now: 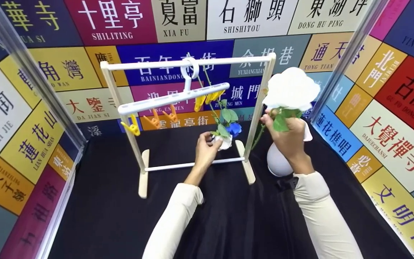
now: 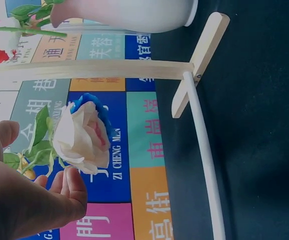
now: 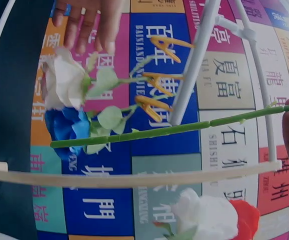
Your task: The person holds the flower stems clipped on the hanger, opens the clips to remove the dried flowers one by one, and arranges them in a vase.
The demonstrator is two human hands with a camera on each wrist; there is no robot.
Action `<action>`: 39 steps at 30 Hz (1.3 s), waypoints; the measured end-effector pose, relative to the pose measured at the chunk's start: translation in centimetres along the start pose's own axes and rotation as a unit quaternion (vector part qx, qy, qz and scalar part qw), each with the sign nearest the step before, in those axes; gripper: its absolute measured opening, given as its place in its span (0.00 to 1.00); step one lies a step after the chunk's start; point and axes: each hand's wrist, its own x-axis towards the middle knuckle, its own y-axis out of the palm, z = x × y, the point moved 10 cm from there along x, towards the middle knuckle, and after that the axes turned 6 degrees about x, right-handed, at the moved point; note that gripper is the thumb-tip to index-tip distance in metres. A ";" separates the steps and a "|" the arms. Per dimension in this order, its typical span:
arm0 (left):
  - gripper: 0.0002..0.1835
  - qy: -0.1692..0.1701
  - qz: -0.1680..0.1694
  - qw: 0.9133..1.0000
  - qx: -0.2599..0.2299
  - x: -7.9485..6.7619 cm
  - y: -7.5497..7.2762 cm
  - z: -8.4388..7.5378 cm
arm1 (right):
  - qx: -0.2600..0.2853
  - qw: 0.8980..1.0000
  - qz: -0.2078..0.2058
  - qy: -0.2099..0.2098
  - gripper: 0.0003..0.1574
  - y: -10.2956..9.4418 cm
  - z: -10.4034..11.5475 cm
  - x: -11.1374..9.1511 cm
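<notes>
Right of the hanger (image 1: 174,97), the large white rose (image 1: 291,88) is being gripped by the right hand (image 1: 291,139) — stem (image 3: 159,131) pointing downward; below the hanger, the left hand (image 1: 207,149) is being held unclenched.

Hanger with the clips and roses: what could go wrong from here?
The hanger hangs by one hook, so a nudge to the hanging white rose near the left hand might set it swinging. The stem held by the right hand runs close to a rack post and could catch on it. The vase stands near that hand, so a bump might topple it.
</notes>
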 end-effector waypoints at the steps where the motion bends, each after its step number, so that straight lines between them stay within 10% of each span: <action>1: 0.30 0.000 -0.001 1.000 0.001 0.0 0.1 0.0 | 0.001 1.000 -0.004 0.005 0.08 -0.3 -0.2 0.2; 19: 0.30 0.010 -0.023 1.000 0.018 0.5 0.8 0.1 | -0.008 0.999 -0.050 0.015 0.06 -3.9 2.2 3.0; 39: 0.28 0.004 -0.057 0.994 0.089 0.8 0.8 0.2 | 0.022 0.995 -0.087 0.052 0.02 -6.9 0.1 4.5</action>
